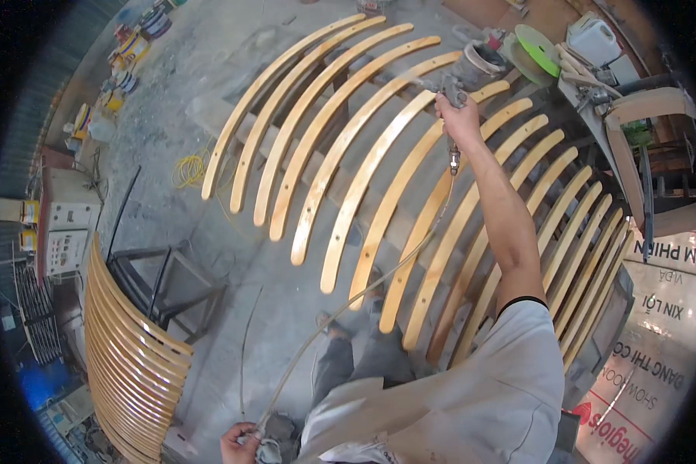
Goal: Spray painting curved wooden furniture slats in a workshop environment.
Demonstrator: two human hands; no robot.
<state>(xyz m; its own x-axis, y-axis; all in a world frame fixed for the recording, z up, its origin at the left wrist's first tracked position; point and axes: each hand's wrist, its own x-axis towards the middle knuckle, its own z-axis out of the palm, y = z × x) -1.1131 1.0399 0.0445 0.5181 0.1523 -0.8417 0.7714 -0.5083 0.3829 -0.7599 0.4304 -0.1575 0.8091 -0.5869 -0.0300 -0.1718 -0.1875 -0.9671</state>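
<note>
My right hand (459, 121) is stretched forward and closed round a spray gun (452, 90). The gun is over the far ends of a row of curved wooden slats (329, 277), set apart side by side. Some of them shine as if wet, and small dark holes show near their ends. From the gun's handle a thin hose (346, 303) runs down to my left side. There my left hand (241, 442) is low, its fingers pinched on the hose, beside a bunched grey cloth (280, 435).
Glossy curved slats (131, 363) stand close together at the left, by a dark metal frame (179, 288). Paint cans (131, 48) line the far left wall. A yellow cord coil (189, 172) lies on the floor. At the far right are a green disc (537, 49) and white jug (594, 40).
</note>
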